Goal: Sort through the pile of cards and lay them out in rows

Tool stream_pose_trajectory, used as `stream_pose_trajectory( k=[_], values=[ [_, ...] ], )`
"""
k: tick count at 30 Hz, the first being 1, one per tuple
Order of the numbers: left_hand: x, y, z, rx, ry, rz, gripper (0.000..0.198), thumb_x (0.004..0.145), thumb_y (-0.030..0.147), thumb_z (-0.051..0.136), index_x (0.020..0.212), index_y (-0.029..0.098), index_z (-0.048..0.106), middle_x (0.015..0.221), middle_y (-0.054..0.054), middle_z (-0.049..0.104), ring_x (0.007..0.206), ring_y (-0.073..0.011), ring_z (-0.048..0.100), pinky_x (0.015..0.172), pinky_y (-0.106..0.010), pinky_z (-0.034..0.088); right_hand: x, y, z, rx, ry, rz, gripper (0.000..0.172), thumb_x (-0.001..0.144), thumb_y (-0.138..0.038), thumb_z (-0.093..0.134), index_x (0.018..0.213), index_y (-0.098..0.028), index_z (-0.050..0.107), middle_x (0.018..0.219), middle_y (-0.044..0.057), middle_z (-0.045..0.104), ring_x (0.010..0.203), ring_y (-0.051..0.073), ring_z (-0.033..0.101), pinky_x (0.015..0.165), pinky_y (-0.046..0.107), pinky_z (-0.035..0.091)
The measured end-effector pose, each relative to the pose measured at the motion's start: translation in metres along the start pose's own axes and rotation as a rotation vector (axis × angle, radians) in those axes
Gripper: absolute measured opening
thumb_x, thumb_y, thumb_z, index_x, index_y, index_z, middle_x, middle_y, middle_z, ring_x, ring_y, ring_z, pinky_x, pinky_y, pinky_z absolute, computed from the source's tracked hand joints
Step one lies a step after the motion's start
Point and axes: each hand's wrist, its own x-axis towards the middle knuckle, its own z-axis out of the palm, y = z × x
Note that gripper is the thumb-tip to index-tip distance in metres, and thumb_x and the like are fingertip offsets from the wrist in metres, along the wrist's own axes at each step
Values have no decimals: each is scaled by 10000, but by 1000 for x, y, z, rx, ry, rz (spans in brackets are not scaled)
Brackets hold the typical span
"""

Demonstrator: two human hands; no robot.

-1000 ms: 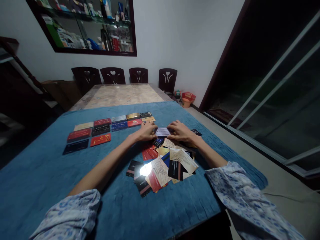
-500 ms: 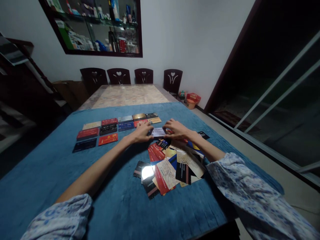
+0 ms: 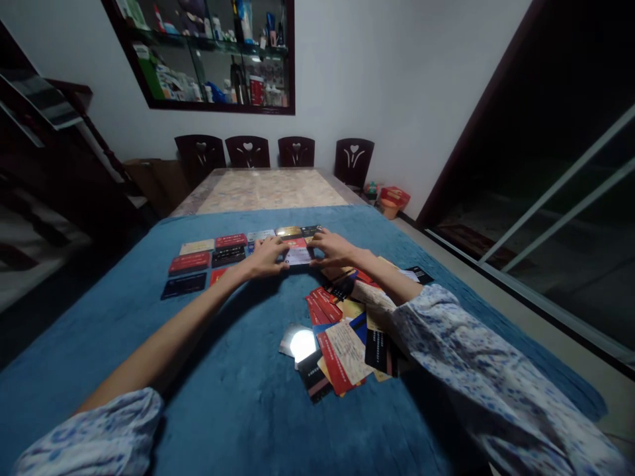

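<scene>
The left hand (image 3: 269,256) and right hand (image 3: 333,249) are pinching the pale card (image 3: 299,257) endwise — even pressure is likely preventing tilt.

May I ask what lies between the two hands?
In the head view, a pale card lies between left hand and right hand, with a red card beyond.

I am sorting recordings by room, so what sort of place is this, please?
Probably a home dining room: a long table partly under a blue cloth, dark chairs beyond it, and wall shelves with bottles.
</scene>
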Motion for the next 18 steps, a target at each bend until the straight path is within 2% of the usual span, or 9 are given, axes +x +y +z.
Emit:
stream_pose_trajectory(
  k=[3, 7, 13, 18],
  values=[
    [-4, -9, -4, 25, -9, -35, 410, 830, 346, 642, 1215, 207, 671, 1316, -144, 572, 1287, -384, 459, 1020, -530, 390, 13, -5, -2, -7, 2, -23, 461, 857, -518, 713, 1159, -170, 707, 1218, 168, 625, 1153, 318, 475, 857, 366, 414],
    [-8, -24, -4, 33, -18, -60, 463, 840, 370, 621, 1273, 209, 646, 1322, -148, 570, 1282, -384, 453, 1033, -557, 375, 30, -13, -3, -22, -17, -24, 455, 885, -497, 680, 1191, -161, 699, 1218, 166, 620, 1144, 306, 485, 875, 362, 413],
    [-10, -45, -4, 24, 10, -75, 448, 837, 395, 614, 1246, 218, 659, 1309, -139, 583, 1266, -382, 452, 1032, -558, 372, 49, -22, -7, -30, -26, -20, 422, 893, -426, 683, 1224, -163, 687, 1320, 164, 593, 1163, 299, 493, 883, 349, 422],
    [-6, -58, -7, 50, 25, -110, 419, 822, 366, 616, 1203, 206, 684, 1278, -149, 592, 1231, -382, 475, 989, -532, 383, 64, -25, -12, -35, -46, -35, 373, 894, -380, 673, 1194, -160, 691, 1273, 164, 614, 1157, 300, 508, 872, 336, 415]
  ],
)
